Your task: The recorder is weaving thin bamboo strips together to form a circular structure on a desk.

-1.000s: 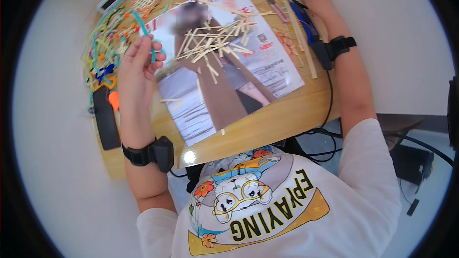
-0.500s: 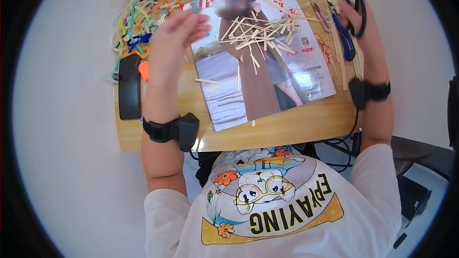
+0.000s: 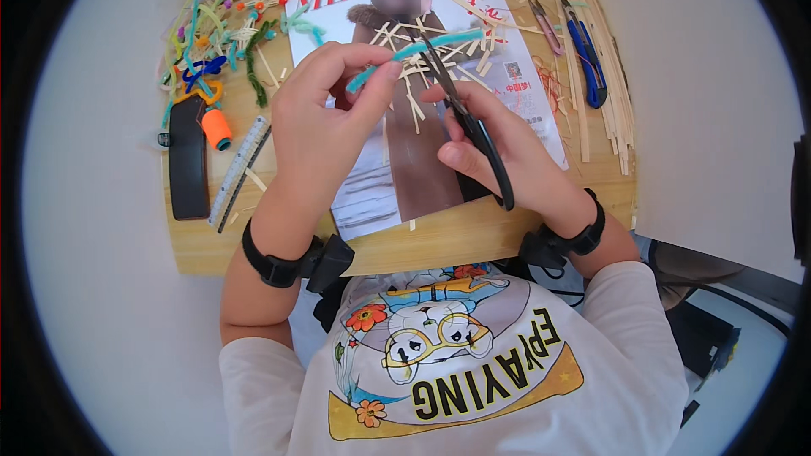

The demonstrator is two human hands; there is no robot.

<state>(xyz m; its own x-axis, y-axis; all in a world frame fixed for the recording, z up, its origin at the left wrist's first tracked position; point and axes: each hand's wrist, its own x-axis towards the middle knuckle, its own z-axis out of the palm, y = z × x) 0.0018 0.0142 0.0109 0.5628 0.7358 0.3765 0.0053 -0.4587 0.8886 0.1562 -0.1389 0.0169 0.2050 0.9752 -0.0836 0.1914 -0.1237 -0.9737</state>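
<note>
Over the magazine point(image 3: 359, 194), my left hand point(image 3: 325, 110) pinches a turquoise pipe cleaner point(image 3: 460, 38) between thumb and forefinger. The pipe cleaner slants up to the right, and its short end pokes out below the fingers. My right hand point(image 3: 498, 135) grips black-handled scissors point(image 3: 486, 148). Their blades point up and to the left and meet the pipe cleaner a little right of my left fingertips. Whether the blades have cut into it I cannot tell. Beneath both hands, a loose heap of short pale wooden strips point(image 3: 414, 93) lies on the magazine cover, partly hidden by them.
Long wooden strips point(image 3: 604, 76), a blue utility knife point(image 3: 585, 55) and a pink cutter point(image 3: 545, 25) lie at the right. Leftward are a black phone-like slab point(image 3: 187, 160), a clear ruler point(image 3: 239, 171), an orange thread spool point(image 3: 216, 129) and tangled coloured pipe cleaners point(image 3: 198, 34).
My right hand has brought the scissors from the far right in to the middle. My left hand has moved lower and toward the centre, holding the turquoise pipe cleaner at the blades.
</note>
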